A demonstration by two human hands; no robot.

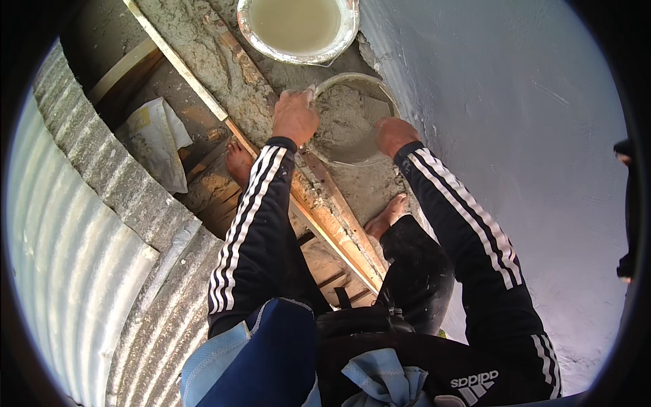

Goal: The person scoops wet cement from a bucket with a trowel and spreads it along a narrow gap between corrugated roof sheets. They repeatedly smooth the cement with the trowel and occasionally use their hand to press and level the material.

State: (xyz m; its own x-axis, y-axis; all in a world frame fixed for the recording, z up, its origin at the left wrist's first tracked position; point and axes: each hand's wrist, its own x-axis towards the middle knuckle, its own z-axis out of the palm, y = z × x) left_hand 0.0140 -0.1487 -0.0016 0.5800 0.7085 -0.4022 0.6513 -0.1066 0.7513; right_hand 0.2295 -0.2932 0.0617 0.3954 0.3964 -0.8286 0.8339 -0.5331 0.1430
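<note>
A round bucket (339, 136) of wet grey mortar (336, 119) stands between my hands on the mortar-covered ledge. My left hand (295, 117) is closed on the bucket's left rim, its thumb at the upper edge. My right hand (395, 136) is closed at the right rim, knuckles up. Just beyond its fingers, a flat grey shape (377, 108) like a trowel blade lies against the mortar. What the right fingers hold is hidden beneath the hand.
Farther off stands a bucket of cloudy water (295, 27). A smooth grey wall (515, 169) rises at the right. Wooden boards (339, 224) run between my bare feet. Corrugated sheets (88, 237) fill the left, near a crumpled sack (156, 139) in a gap.
</note>
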